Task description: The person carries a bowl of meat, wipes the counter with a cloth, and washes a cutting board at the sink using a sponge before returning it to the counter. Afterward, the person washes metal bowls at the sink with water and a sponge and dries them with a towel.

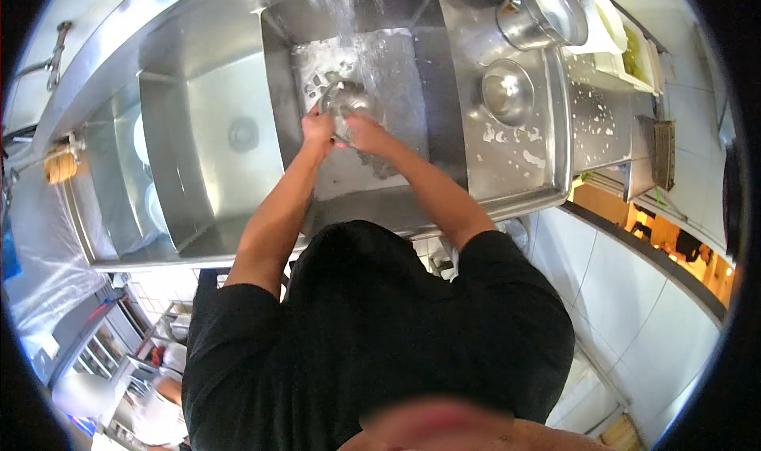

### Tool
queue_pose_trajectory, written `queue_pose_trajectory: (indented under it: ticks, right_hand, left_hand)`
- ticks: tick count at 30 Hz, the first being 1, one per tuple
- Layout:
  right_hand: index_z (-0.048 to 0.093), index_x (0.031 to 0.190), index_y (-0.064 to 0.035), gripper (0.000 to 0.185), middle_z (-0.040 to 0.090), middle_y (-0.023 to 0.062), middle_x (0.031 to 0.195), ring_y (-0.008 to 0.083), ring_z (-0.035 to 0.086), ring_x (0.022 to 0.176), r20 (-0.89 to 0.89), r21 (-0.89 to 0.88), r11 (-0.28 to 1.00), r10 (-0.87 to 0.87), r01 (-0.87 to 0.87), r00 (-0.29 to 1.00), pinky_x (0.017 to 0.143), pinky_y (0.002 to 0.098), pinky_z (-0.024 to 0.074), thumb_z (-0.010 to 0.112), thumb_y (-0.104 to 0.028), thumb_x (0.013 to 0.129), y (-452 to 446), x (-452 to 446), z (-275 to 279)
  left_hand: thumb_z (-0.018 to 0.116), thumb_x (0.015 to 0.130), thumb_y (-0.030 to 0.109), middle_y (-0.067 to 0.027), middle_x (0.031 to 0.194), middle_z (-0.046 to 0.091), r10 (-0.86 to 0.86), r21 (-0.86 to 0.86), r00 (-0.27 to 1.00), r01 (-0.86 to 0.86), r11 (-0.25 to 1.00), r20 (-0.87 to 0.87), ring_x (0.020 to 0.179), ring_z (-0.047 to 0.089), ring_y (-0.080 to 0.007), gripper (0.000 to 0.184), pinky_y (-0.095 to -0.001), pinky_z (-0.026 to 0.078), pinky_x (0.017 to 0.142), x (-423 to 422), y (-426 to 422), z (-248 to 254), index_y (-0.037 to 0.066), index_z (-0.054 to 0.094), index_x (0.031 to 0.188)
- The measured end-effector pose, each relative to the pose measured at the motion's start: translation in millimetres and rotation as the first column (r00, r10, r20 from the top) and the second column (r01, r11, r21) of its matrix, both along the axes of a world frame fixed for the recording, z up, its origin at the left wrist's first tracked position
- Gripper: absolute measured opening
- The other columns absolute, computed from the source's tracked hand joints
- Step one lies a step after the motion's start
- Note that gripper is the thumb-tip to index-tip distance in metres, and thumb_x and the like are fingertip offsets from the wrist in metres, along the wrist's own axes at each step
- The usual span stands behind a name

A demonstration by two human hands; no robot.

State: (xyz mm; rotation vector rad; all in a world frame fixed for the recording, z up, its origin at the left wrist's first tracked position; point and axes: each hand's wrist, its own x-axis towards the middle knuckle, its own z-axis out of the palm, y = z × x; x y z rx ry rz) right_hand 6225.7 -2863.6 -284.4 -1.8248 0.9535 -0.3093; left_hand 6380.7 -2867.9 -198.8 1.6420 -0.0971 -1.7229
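A round metal bowl (pixel 347 96) is tilted inside the middle sink basin (pixel 333 177), with foam and water around it. My left hand (pixel 319 128) is closed on the bowl's near left rim. My right hand (pixel 365 132) rests against its near right side, fingers bent in and partly hidden. Whether that hand also holds something small is unclear. A stream of water (pixel 339 3) falls into the basin just beyond the bowl.
On the right drainboard (pixel 495 170) sit another metal bowl (pixel 507 93) and a tall metal pot (pixel 547 15), beside a white container (pixel 604 23). A second basin (pixel 214 166) lies left, with white dishes (pixel 154 205) farther over. Behind me, a person (pixel 158 411) is partly visible.
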Motion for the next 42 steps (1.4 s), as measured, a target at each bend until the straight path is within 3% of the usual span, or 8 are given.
queue_pose_trajectory:
  ticks: [5,7,14,20,28,34,38,42]
  right_hand:
    - [0.054,0.114,-0.0019,0.044,0.054,0.0213,0.114,0.0403,0.053,0.105,-0.492,-0.196,0.957,-0.284,0.213,0.823,0.092,0.0466,0.0402,0.066,-0.022,0.076,-27.3,-18.0,24.5]
    - [0.053,0.111,-0.001,0.05,0.054,0.0241,0.114,0.0373,0.054,0.106,-0.1,0.487,0.798,-0.351,0.353,0.931,0.092,0.0453,0.0408,0.067,-0.035,0.078,-27.5,-7.5,24.7]
    - [0.059,0.115,-0.0017,0.062,0.056,0.0211,0.119,0.0354,0.056,0.103,-0.182,0.332,0.926,0.248,-0.178,0.952,0.094,0.0408,0.0407,0.071,-0.045,0.072,-23.8,-82.2,71.7]
    - [0.057,0.121,-0.0023,0.064,0.059,0.0166,0.116,0.0283,0.056,0.109,0.141,0.648,0.749,-0.293,0.135,0.946,0.094,0.0357,0.0426,0.077,-0.034,0.07,-62.0,-172.1,86.5]
    - [0.061,0.114,-0.0054,0.047,0.06,0.015,0.109,0.0313,0.059,0.1,0.116,-0.471,0.704,-0.547,0.531,0.829,0.086,0.0365,0.0462,0.072,-0.03,0.076,13.8,-70.1,117.6]
    - [0.07,0.093,-0.0066,0.025,0.06,0.0126,0.112,0.0306,0.059,0.099,0.202,0.676,0.676,-0.552,0.293,0.809,0.081,0.0404,0.0475,0.068,-0.028,0.08,-52.0,-80.7,48.8]
    - [0.065,0.103,0.0001,0.033,0.062,0.0114,0.107,0.0179,0.058,0.097,0.318,-0.25,0.752,-0.531,0.61,0.785,0.085,0.0321,0.0458,0.058,-0.029,0.09,12.4,-23.2,113.9]
    - [0.062,0.109,0.0015,0.042,0.062,0.0143,0.11,0.0225,0.06,0.097,0.387,0.301,0.495,-0.845,0.815,0.37,0.087,0.0354,0.0453,0.056,-0.035,0.089,39.4,-25.0,94.0]
  left_hand:
    - [0.042,0.075,-0.006,-0.0204,0.096,0.057,0.048,0.013,0.991,-0.05,0.999,0.128,0.074,0.062,-0.0359,0.055,-0.0533,0.057,0.048,-67.0,5.4,-15.4,0.005,0.045,0.128]
    - [0.04,0.078,-0.005,-0.0186,0.097,0.057,-0.069,0.008,0.989,0.068,0.998,0.13,0.078,0.063,-0.0337,0.053,-0.0525,0.057,0.052,-40.6,-0.5,-94.7,0.005,0.04,0.13]
    - [0.044,0.085,0.008,-0.0157,0.085,0.054,-0.429,0.28,0.9,0.432,0.858,-0.074,0.067,0.059,-0.0304,0.017,-0.0498,0.056,0.056,-38.5,-22.5,-60.8,-0.001,0.055,0.094]
    - [0.065,0.083,0.019,-0.0108,0.125,0.054,-0.861,-0.124,0.487,0.873,0.473,0.147,0.108,0.056,-0.0204,0.049,-0.0286,0.036,0.101,-51.7,-8.9,16.5,-0.003,0.05,0.124]
    - [0.054,0.076,-0.009,-0.0021,0.103,0.063,-0.307,-0.305,0.853,0.185,0.934,-0.422,0.086,0.058,-0.0133,0.044,-0.0279,0.046,0.074,-62.8,21.4,17.3,0.004,0.055,0.118]
    - [0.045,0.061,-0.014,-0.0023,0.099,0.065,-0.437,-0.294,0.878,0.372,0.88,-0.196,0.087,0.06,-0.0144,0.049,-0.027,0.047,0.074,-79.8,58.2,58.5,0.002,0.062,0.104]
    - [0.043,0.064,-0.016,-0.006,0.101,0.064,-0.218,-0.36,0.921,0.093,0.928,-0.324,0.091,0.06,-0.0163,0.05,-0.0274,0.047,0.077,-44.9,44.9,22.2,0.0,0.059,0.107]
    - [0.045,0.07,-0.014,-0.0088,0.1,0.064,-0.07,-0.256,0.904,-0.045,0.966,-0.422,0.082,0.061,-0.0194,0.045,-0.0341,0.05,0.075,-44.4,28.3,68.5,-0.001,0.055,0.112]
